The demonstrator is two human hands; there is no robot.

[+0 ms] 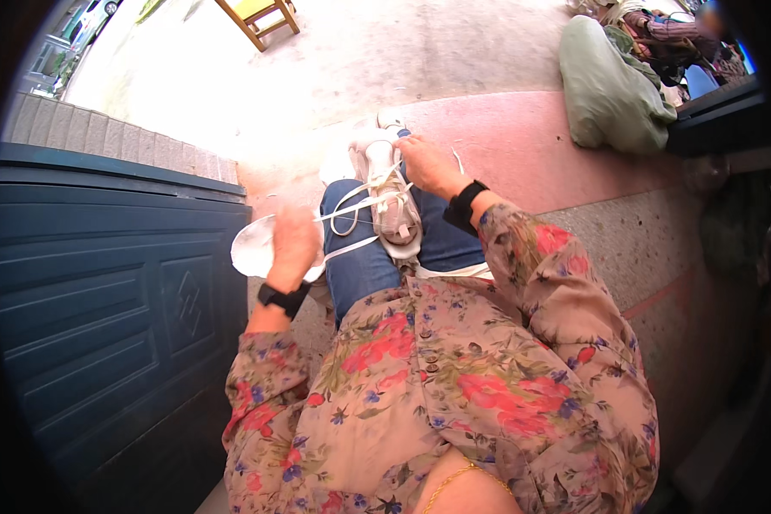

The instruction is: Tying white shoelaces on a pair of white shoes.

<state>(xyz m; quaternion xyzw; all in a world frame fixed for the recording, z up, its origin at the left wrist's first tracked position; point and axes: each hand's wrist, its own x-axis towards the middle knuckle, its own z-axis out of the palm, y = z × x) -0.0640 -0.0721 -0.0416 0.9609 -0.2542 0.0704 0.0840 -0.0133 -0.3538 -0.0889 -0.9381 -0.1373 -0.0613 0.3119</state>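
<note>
A pale beige-pink sneaker (396,218) rests lengthwise across my jeans, between my thighs. Loose white shoelace (351,206) loops over its upper and hangs out to the left. My left hand (295,240), left of the shoe, is closed around one stretch of the lace; motion blurs its fingers. At the far end of the shoe, my right hand (430,165) pinches more lace, its fingertips partly hidden. A rounded white object (253,248) shows behind my left hand; its kind is unclear. Both wrists wear black bands.
A dark blue panelled door (103,300) stands close on my left. A pale green sack (608,86) sits at the far right beside a heap of mixed items (677,43). Part of a yellow wooden stool (261,21) shows at the top.
</note>
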